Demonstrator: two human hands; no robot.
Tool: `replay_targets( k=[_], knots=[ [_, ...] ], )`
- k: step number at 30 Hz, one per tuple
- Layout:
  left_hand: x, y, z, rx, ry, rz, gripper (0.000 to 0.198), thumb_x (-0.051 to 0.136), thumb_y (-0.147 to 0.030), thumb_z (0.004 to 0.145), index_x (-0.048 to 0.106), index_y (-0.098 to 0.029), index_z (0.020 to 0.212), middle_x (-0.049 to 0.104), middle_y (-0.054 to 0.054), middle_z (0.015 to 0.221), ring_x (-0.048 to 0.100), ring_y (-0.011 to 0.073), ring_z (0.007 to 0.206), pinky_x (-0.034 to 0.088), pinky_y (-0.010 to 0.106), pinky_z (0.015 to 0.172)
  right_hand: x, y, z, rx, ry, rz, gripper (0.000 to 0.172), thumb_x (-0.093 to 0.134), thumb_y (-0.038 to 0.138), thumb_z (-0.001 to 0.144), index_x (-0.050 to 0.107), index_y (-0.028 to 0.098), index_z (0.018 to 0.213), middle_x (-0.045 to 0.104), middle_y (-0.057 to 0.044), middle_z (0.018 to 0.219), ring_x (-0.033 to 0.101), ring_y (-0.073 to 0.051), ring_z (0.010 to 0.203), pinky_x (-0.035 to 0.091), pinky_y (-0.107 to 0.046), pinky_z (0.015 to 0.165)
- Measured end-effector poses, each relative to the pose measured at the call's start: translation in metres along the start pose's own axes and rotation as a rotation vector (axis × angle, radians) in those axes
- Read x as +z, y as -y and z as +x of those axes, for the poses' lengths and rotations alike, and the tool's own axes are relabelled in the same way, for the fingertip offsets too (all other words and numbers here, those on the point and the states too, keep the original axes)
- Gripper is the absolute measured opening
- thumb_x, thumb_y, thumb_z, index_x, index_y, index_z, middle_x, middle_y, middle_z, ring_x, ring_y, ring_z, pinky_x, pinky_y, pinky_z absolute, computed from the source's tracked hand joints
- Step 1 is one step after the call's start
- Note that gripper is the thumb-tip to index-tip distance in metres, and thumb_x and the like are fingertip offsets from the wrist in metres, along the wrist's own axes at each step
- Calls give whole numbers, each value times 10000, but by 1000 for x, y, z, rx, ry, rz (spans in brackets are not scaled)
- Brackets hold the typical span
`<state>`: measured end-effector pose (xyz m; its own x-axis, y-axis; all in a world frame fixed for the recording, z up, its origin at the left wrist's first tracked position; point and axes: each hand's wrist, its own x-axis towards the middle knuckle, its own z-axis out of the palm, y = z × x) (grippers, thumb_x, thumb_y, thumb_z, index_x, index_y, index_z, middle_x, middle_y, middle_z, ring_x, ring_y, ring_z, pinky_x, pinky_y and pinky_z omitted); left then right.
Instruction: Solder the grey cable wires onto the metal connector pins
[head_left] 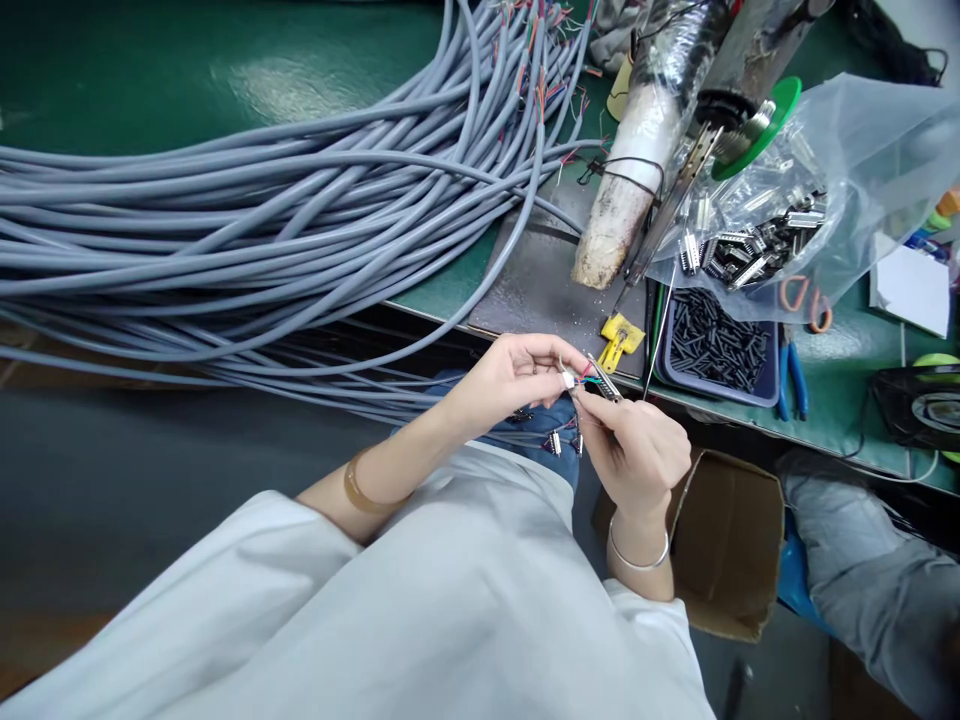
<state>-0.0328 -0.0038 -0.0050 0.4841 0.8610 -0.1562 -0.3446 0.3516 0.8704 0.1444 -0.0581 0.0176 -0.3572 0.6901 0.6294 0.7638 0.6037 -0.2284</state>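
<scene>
My left hand (517, 378) is closed in a pinch, with a white bit at the thumb tip, on thin coloured wires (587, 379) in red, green and blue. Those wires run to a slim metal multi-pin connector (606, 384) lying just above my right hand's fingers. My right hand (637, 440) is closed, its fingertips meeting the wires close to the left thumb; the exact grip is partly hidden. Below the hands, finished-looking cable ends with metal connectors (555, 443) hang over my lap. A yellow clamp-like holder (621, 342) sits at the bench edge just beyond the connector.
Many grey cables (360, 210) with stripped ends cover the green bench (112, 60). A soldering iron (675, 200) stands beside a wrapped tube (622, 210). Right of them are a bag of connectors (757, 240), a tray of black sleeves (720, 395), pliers (793, 375) and a cardboard box (727, 540).
</scene>
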Motion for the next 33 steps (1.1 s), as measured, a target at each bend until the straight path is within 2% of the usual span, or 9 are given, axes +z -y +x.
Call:
replay_targets(
  k=[5, 8, 14, 18, 21, 25, 29, 31, 33],
  knots=[
    [-4, -1, 1, -19, 112, -89, 186, 778, -240, 811, 708, -121, 936, 646, 5, 722, 546, 69, 588, 408, 170, 517, -3, 0, 2, 51, -66, -20, 302, 730, 160, 895, 670, 206, 1187, 640, 58, 623, 466, -76, 502, 408, -230, 549],
    [-4, 0, 2, -15, 137, -78, 224, 790, -272, 818, 701, -117, 952, 631, 0, 713, 533, 67, 583, 415, 173, 525, -4, 1, 5, 59, -32, -75, 379, 725, 189, 908, 650, 202, 1279, 629, 62, 610, 463, -77, 497, 406, -237, 560],
    [-4, 1, 2, 11, 128, -33, 202, 770, -266, 840, 715, -112, 958, 620, -3, 686, 527, 69, 583, 407, 179, 534, -5, -2, 6, 74, 36, -60, 292, 705, 200, 922, 690, 231, 1212, 632, 52, 621, 471, -81, 510, 389, -250, 565],
    [-3, 0, 4, -39, 196, -70, 270, 798, -295, 807, 715, -117, 993, 644, 10, 737, 522, 70, 580, 411, 188, 527, -6, -2, 5, 87, 78, -17, 226, 674, 193, 937, 701, 244, 1155, 686, 35, 676, 539, -81, 541, 411, -245, 584],
    [-2, -2, 5, -63, 227, -108, 277, 795, -332, 818, 693, -126, 973, 636, 3, 733, 517, 64, 564, 408, 180, 509, -5, -2, 5, 90, 53, -7, 176, 678, 176, 930, 699, 239, 1092, 713, 30, 708, 548, -79, 546, 417, -237, 582],
    [1, -4, 3, -2, 153, -39, 264, 790, -344, 834, 664, -129, 919, 567, -35, 617, 493, 60, 521, 388, 165, 474, -2, -3, 5, 107, -3, -42, 143, 697, 179, 918, 697, 232, 1051, 670, 45, 643, 482, -78, 496, 391, -239, 548],
    [8, -7, -3, 83, 42, 42, 212, 797, -284, 815, 679, -120, 877, 618, -7, 690, 519, 56, 562, 444, 164, 529, 0, -2, 4, 163, -11, -37, 35, 695, 202, 922, 688, 228, 945, 679, 43, 665, 495, -65, 483, 397, -230, 535],
    [11, -9, -4, 111, -2, 53, 183, 799, -242, 796, 680, -118, 860, 641, 7, 727, 548, 61, 593, 472, 167, 564, -1, 0, 4, 275, -62, 18, 39, 687, 221, 927, 672, 223, 891, 669, 46, 668, 507, -61, 474, 388, -223, 498],
    [14, -12, -5, 123, -30, 49, 164, 795, -211, 784, 665, -121, 829, 634, 1, 711, 537, 55, 579, 469, 160, 560, -5, 1, 4, 420, -182, 79, 42, 669, 235, 936, 671, 223, 896, 647, 47, 663, 514, -69, 463, 366, -223, 448]
  ],
)
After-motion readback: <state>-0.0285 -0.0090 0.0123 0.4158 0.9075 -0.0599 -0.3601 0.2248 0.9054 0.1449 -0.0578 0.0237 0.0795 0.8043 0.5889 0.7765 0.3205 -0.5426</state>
